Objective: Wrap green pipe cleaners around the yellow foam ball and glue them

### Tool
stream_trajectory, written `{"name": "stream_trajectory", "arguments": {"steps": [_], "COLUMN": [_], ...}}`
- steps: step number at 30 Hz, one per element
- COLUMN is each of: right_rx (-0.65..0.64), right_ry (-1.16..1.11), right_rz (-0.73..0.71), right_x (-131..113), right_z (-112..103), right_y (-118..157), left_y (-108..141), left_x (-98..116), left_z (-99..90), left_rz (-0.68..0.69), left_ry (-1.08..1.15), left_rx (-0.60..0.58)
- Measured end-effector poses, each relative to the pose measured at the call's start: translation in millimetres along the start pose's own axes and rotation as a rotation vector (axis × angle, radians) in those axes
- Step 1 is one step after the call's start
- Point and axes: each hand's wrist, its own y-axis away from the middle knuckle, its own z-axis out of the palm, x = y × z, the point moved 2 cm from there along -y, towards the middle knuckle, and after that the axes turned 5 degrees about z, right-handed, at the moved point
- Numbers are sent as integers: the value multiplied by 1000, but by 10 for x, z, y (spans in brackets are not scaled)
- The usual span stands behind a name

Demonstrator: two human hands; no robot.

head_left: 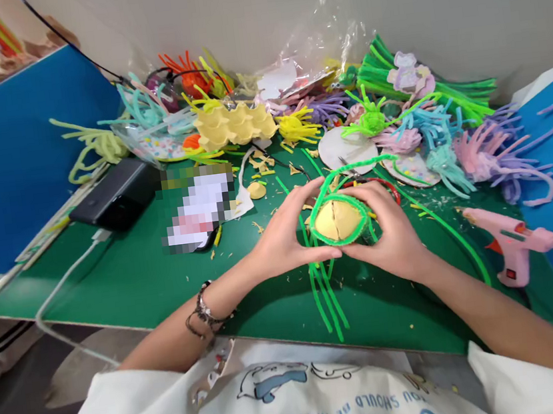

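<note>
Between my two hands is a pale yellow egg-carton piece [340, 220] with a dark crack down its middle and a green pipe cleaner around its edge. My left hand [290, 232] grips it from the left, thumb at the lower rim. From the right, my right hand [385, 230] closes on the same piece, its thumb also near the bottom. One green pipe cleaner [352, 165] arches up over the piece and away to the right. Several straight green pipe cleaners [329, 301] hang or lie below it; whether they are attached is hidden.
A pink glue gun [511, 238] lies right of my right hand. On the left are a phone [199, 210], a black power bank [118, 193] and a white cable [60, 294]. A yellow egg carton [234, 126] and several pipe-cleaner figures line the back. Scraps litter the green table [165, 288].
</note>
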Motion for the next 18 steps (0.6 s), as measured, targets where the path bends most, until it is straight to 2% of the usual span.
{"name": "stream_trajectory", "arguments": {"steps": [6,9,12,16,18], "right_rx": [-5,19,32,4,-15], "right_ry": [-113,-109,-127,-170,-205], "right_rz": [-82,-110,-74,-21,-18], "right_x": [55,72,89,111,118], "right_z": [74,119,183,259,277], "right_y": [29,76,126,164,167], "left_y": [62,159,221,186,158], "left_x": [-79,-165,-202,-122,-76], "left_z": [130,192,258,352,377], "left_rz": [4,-118,-244,-376,-405], "left_ry": [194,419,655,940,1013], "left_rx": [-33,-86,-147,-191,-162]}}
